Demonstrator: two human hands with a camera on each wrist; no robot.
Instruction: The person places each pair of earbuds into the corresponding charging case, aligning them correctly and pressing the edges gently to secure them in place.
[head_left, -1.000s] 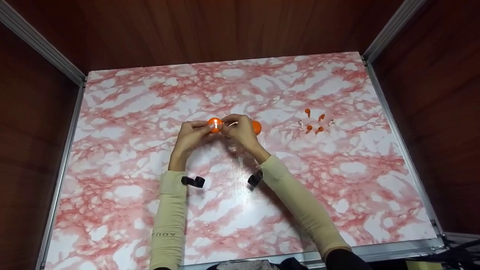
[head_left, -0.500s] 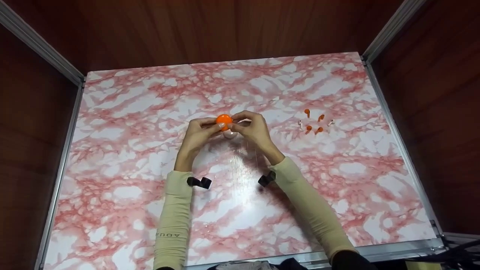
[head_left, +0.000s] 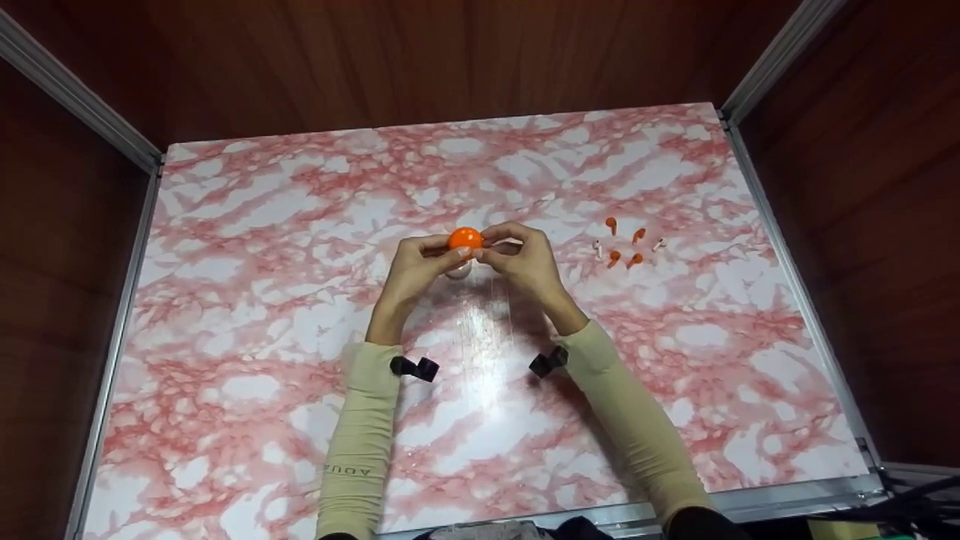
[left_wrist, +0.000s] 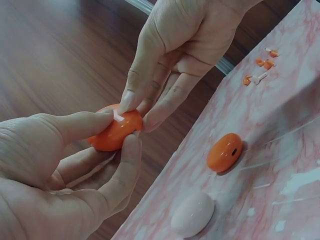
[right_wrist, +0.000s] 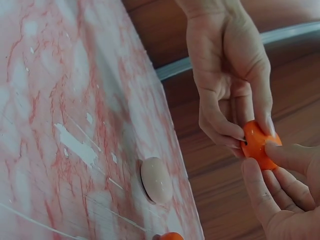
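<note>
A glossy orange earbud case (head_left: 466, 238) is held above the table, its lid looking closed. My left hand (head_left: 418, 268) pinches its left side between thumb and fingers. On the opposite side, my right hand (head_left: 525, 259) pinches it too, thumb (right_wrist: 285, 155) on the near face. Below, a white earbud case (left_wrist: 192, 215) lies on the table, partly hidden by the hands in the head view. Beside it is a second orange earbud case (left_wrist: 225, 153), which the right hand covers in the head view.
Several loose earbuds lie on the right of the table: orange ones such as this earbud (head_left: 611, 225), and white ones such as this earbud (head_left: 659, 244). The marbled table (head_left: 247, 300) is bounded by brown panels (head_left: 450, 60) at the back and sides.
Both hands have shifted right with the held orange case. The right hand now covers the second orange case that showed beside it earlier, and the white case shows below the hands.
</note>
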